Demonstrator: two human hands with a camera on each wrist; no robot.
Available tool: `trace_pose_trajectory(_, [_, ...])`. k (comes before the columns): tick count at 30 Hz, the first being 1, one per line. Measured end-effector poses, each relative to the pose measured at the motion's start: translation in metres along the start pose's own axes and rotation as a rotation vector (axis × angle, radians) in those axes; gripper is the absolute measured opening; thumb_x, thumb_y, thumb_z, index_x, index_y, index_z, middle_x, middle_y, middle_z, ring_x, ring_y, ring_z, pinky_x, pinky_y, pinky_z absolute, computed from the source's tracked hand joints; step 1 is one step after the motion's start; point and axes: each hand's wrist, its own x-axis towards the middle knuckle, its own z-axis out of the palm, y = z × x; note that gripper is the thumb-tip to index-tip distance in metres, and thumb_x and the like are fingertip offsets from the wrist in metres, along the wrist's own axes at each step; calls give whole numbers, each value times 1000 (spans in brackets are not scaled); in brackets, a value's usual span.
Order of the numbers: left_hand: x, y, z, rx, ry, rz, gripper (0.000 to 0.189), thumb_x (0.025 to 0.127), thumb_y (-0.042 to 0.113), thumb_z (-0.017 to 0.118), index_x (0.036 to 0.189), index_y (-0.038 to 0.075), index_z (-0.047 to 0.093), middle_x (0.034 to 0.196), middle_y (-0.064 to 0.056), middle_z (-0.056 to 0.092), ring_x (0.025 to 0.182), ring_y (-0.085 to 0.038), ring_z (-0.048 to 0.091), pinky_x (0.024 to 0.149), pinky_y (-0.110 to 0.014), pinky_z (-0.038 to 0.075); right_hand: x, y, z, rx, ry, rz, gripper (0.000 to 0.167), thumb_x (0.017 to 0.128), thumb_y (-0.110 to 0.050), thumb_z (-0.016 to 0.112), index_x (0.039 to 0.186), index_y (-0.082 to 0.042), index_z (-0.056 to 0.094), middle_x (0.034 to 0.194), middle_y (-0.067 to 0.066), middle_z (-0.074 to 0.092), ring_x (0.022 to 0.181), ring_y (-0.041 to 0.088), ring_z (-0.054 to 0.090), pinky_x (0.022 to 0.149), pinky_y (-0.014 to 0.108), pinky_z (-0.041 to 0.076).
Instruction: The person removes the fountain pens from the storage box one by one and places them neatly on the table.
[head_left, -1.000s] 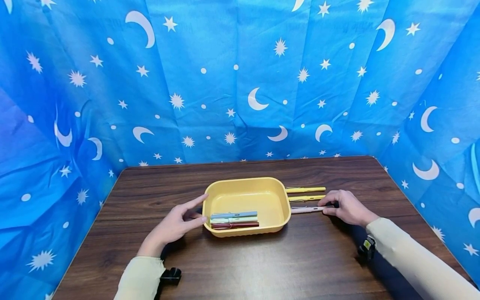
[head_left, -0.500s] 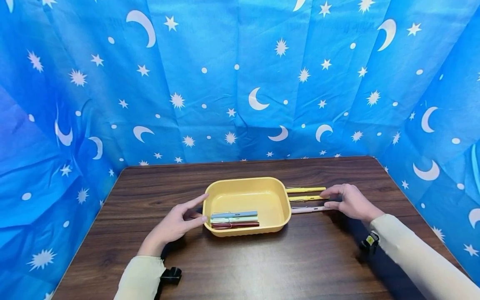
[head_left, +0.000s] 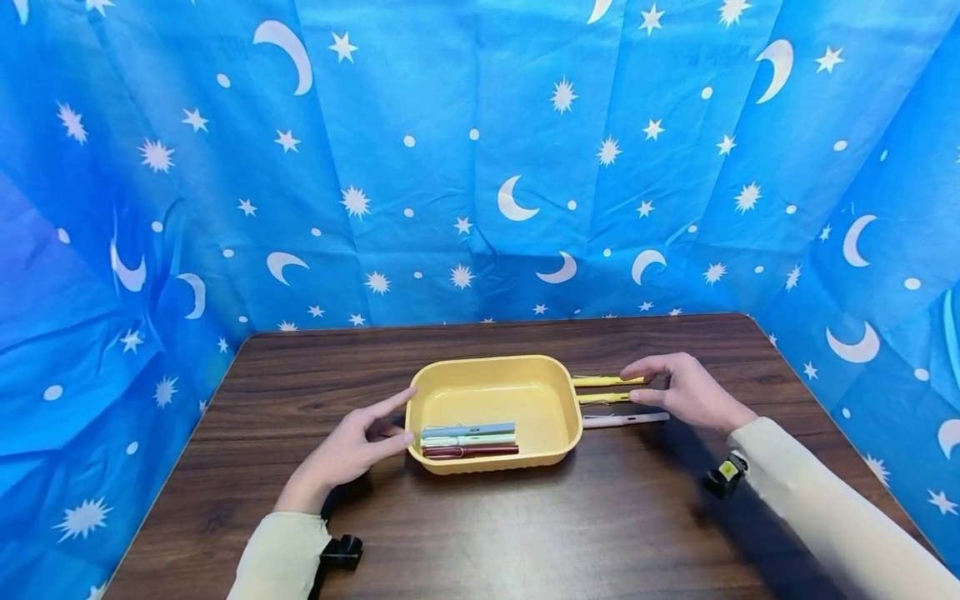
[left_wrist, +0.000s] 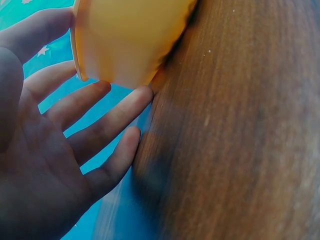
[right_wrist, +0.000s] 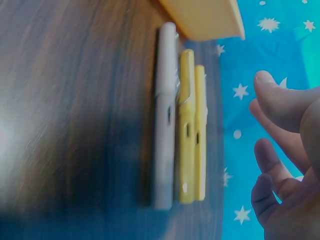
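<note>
A yellow tray (head_left: 540, 427) holds a blue-grey pen (head_left: 491, 429), a mint-green pen (head_left: 480, 439) and a dark red pen (head_left: 480, 451), side by side near its front. My left hand (head_left: 345, 450) touches the tray's left end with extended fingers; in the left wrist view the fingertips (left_wrist: 140, 95) lie by its lower wall. Right of the tray lie two yellow pens (right_wrist: 187, 130) (right_wrist: 200, 135) and a pale pinkish-white pen (right_wrist: 164, 135). Over the yellow pens' right ends hovers my right hand (head_left: 693, 392), thumb and fingers spread, apart from the pens in the right wrist view.
The brown wooden table (head_left: 480, 533) ends at the back against a blue curtain (head_left: 450, 167) with moons and stars, which also hangs at both sides. Black wrist cameras (head_left: 342, 552) sit under the cream sleeves (head_left: 277, 554).
My right hand has let go of the pinkish-white pen beside the tray and moved back and a little left, over the yellow pens. The left hand and tray stay put.
</note>
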Motion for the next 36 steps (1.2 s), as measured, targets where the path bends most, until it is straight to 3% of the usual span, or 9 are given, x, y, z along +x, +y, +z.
trace_pose_trajectory(5, [-1,-1,0,0,-1,6,68,102,32,72,162,22,44,159,-10,51,110,-21,70,90,-29,56,10,-13,1,60,-13,28,33,94,-16,81,127,-15,76,125,7,74,104,29,65,80,33,57])
trace_pose_trajectory(16, [0,-1,1,0,-3,6,68,102,33,72,162,21,43,159,-11,51,111,-19,70,90,-29,56,31,-45,-3,125,-18,-48,30,96,-17,79,126,-22,76,125,0,75,113,25,68,86,36,57])
trace_pose_trajectory(21, [-1,0,0,-2,1,4,68,102,33,72,162,21,44,159,-11,51,111,-20,70,90,-29,56,45,-61,1,210,-89,-68,34,95,-15,81,128,-20,76,127,2,75,123,32,65,91,40,59])
trace_pose_trajectory(31, [-2,1,0,-26,-2,22,69,102,30,73,163,18,43,160,-13,50,110,-19,71,89,-29,57,71,-90,10,310,-256,-152,41,95,-9,79,135,-16,71,132,9,73,128,38,65,93,41,60])
trace_pose_trajectory(36, [-2,1,-1,-32,-7,20,69,102,30,72,163,18,42,159,-14,50,110,-18,71,88,-29,57,85,-102,17,305,-288,-170,42,95,-10,79,135,-14,71,132,12,73,127,34,67,92,41,60])
